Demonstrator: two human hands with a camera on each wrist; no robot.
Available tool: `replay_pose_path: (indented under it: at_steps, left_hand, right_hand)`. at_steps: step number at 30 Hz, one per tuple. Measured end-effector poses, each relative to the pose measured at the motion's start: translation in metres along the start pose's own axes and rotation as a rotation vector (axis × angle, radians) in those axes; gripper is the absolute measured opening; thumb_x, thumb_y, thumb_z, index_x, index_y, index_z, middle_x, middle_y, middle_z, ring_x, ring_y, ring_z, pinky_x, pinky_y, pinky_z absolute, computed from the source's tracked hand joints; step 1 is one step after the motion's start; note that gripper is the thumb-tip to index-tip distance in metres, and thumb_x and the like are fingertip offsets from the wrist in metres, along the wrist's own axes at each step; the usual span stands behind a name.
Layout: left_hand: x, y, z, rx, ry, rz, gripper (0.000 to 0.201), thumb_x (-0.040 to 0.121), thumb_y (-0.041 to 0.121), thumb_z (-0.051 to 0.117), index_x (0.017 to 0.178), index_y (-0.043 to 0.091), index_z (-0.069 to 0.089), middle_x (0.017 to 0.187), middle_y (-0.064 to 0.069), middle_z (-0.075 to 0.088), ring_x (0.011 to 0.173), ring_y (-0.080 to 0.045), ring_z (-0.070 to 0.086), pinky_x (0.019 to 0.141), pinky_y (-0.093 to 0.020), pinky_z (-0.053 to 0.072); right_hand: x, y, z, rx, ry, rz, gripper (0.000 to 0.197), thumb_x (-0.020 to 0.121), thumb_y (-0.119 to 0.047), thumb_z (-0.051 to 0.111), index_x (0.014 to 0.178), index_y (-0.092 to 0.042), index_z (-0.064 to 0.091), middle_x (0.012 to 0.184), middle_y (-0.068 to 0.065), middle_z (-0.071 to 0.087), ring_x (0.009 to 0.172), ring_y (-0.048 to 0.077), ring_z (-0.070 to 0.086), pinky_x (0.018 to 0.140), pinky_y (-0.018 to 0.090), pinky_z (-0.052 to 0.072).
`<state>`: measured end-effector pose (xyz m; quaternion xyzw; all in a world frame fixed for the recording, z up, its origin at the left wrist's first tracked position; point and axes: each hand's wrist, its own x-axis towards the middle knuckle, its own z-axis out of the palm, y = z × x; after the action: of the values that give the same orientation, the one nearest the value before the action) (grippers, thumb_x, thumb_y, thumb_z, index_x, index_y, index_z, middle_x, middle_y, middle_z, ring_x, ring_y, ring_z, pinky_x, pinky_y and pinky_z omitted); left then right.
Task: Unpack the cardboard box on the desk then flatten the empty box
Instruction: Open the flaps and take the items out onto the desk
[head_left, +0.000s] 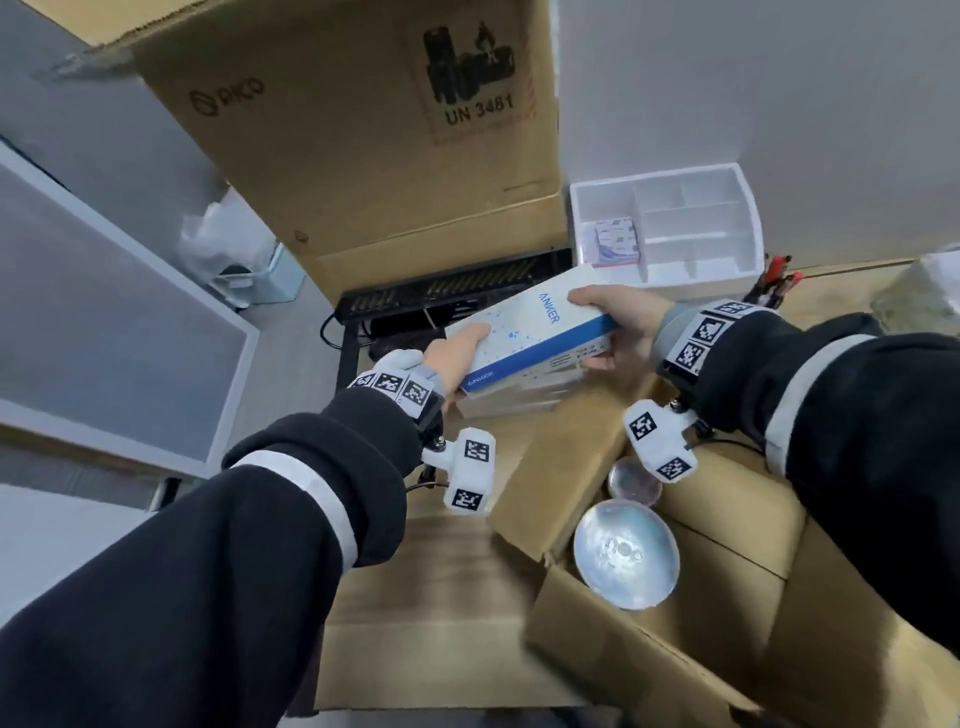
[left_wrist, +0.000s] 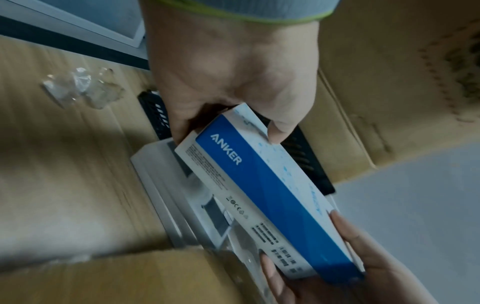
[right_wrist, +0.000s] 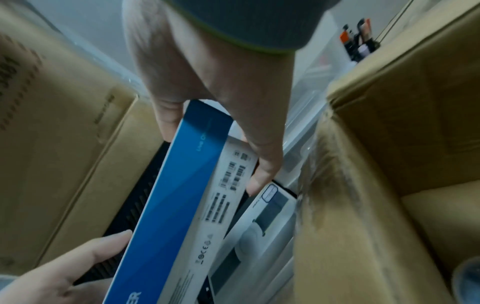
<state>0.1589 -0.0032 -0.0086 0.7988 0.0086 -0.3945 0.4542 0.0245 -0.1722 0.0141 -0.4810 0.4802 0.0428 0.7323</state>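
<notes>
At the centre of the head view, a long blue and white Anker box (head_left: 530, 332) is held level by its two ends: the left hand (head_left: 457, 358) curls round its lower-left end with the thumb flat on top, and the right hand (head_left: 618, 322) clamps the upper-right end, thumb above and fingers beneath, a two-ended hold that probably keeps the long pack steady while it is carried out. It hovers just above another white package (head_left: 519, 402) on the table (head_left: 415, 561), seemingly where it is to be stacked. The open cardboard box (head_left: 727, 545) fills the lower right of the frame with shiny round items (head_left: 626, 553) inside, so unpacking looks unfinished. A white divided tray (head_left: 670, 228) sits at upper right. From the left wrist view, the left hand (left_wrist: 233, 82) pinches the near end of the Anker box (left_wrist: 270, 193) between thumb and fingers, with the right hand's fingertips (left_wrist: 345, 232) wrapped round the far end at lower right; crumpled clear plastic (left_wrist: 85, 88) lies at the left. From the right wrist view, the right hand (right_wrist: 213, 92) grips the Anker box (right_wrist: 182, 185) edge-on while the left hand (right_wrist: 64, 273) supports it at lower left, and a cardboard flap (right_wrist: 389, 144) rises on the right.
</notes>
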Motion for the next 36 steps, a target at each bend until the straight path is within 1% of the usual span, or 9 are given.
replay_pose_path:
  at_steps: [3, 9, 12, 17, 22, 24, 27, 31, 36]
  left_hand:
    - [0.009, -0.005, -0.012, 0.001, -0.041, 0.008, 0.050, 0.080, 0.045, 0.065, 0.116, 0.011, 0.063, 0.101, -0.007, 0.074, 0.082, -0.024, 0.067, 0.074, -0.033, 0.051]
    - [0.060, -0.035, -0.010, 0.132, 0.015, -0.016, 0.097, 0.053, 0.058, 0.065, 0.135, 0.009, 0.053, 0.125, -0.010, 0.064, 0.106, -0.030, 0.063, 0.097, -0.044, 0.051]
    - [0.047, -0.023, -0.006, 0.176, 0.027, -0.019, 0.090, 0.065, 0.049, 0.063, 0.143, 0.009, 0.042, 0.133, -0.011, 0.055, 0.114, -0.033, 0.055, 0.099, -0.045, 0.046]
    - [0.043, -0.017, -0.002, 0.182, 0.025, -0.094, 0.094, 0.078, 0.051, 0.061, 0.154, 0.012, 0.022, 0.147, -0.011, 0.042, 0.125, -0.034, 0.046, 0.103, -0.045, 0.041]
    - [0.053, -0.019, -0.004, 0.071, 0.047, -0.072, 0.100, 0.060, 0.055, 0.065, 0.147, 0.016, 0.036, 0.120, -0.007, 0.056, 0.098, -0.026, 0.061, 0.092, -0.044, 0.053]
    - [0.065, -0.026, -0.002, 0.061, 0.055, -0.070, 0.110, 0.046, 0.057, 0.062, 0.146, 0.018, 0.037, 0.123, -0.008, 0.057, 0.100, -0.029, 0.062, 0.092, -0.048, 0.054]
    - [0.066, -0.028, -0.002, 0.070, 0.071, -0.080, 0.116, 0.041, 0.058, 0.060, 0.147, 0.016, 0.035, 0.130, -0.010, 0.054, 0.108, -0.032, 0.058, 0.095, -0.049, 0.051]
    - [0.049, -0.024, -0.006, 0.129, 0.225, -0.090, 0.095, 0.058, 0.064, 0.055, 0.138, 0.015, 0.038, 0.126, -0.011, 0.052, 0.111, -0.034, 0.053, 0.100, -0.047, 0.044]
    - [0.028, -0.034, -0.012, 0.364, 0.383, -0.056, 0.057, 0.094, 0.057, 0.043, 0.113, 0.005, 0.056, 0.101, -0.015, 0.063, 0.097, -0.032, 0.060, 0.081, -0.029, 0.038]
  right_hand:
    - [0.018, 0.002, 0.017, -0.023, 0.029, 0.000, 0.021, 0.089, -0.037, 0.067, 0.100, -0.021, 0.060, 0.093, 0.003, 0.069, 0.088, 0.020, 0.064, 0.073, 0.034, 0.054]
    - [0.055, 0.015, 0.030, -0.091, 0.110, 0.047, 0.026, 0.090, -0.037, 0.066, 0.106, -0.016, 0.061, 0.109, 0.007, 0.068, 0.098, 0.024, 0.063, 0.093, 0.039, 0.052]
    - [0.068, 0.020, 0.029, -0.183, 0.182, 0.064, 0.031, 0.090, -0.031, 0.064, 0.116, -0.017, 0.058, 0.122, 0.006, 0.064, 0.111, 0.027, 0.061, 0.098, 0.043, 0.051]
    - [0.071, 0.018, 0.032, -0.369, 0.155, 0.070, 0.018, 0.089, -0.038, 0.061, 0.081, -0.029, 0.048, 0.143, 0.010, 0.047, 0.124, 0.031, 0.050, 0.106, 0.047, 0.044]
    - [0.216, 0.067, -0.013, -0.369, 0.154, 0.118, 0.111, 0.035, -0.061, 0.069, 0.138, -0.023, 0.050, 0.136, 0.005, 0.060, 0.117, 0.031, 0.060, 0.098, 0.050, 0.048]
    - [0.184, 0.056, 0.001, -0.367, 0.140, 0.136, 0.092, 0.045, -0.060, 0.070, 0.129, -0.024, 0.056, 0.140, 0.004, 0.057, 0.121, 0.032, 0.058, 0.100, 0.049, 0.047]
    - [0.117, 0.030, 0.026, -0.417, 0.115, 0.064, 0.013, 0.086, -0.043, 0.056, 0.089, -0.031, 0.055, 0.147, 0.011, 0.048, 0.133, 0.034, 0.048, 0.109, 0.048, 0.042]
    - [0.064, 0.006, 0.036, -0.255, 0.180, 0.100, 0.057, 0.090, -0.031, 0.058, 0.141, -0.013, 0.041, 0.139, 0.017, 0.045, 0.127, 0.038, 0.047, 0.106, 0.053, 0.043]
    - [0.032, -0.013, 0.028, -0.178, 0.269, 0.108, 0.053, 0.092, -0.023, 0.056, 0.139, -0.006, 0.039, 0.082, 0.012, 0.041, 0.091, 0.029, 0.050, 0.102, 0.046, 0.047]
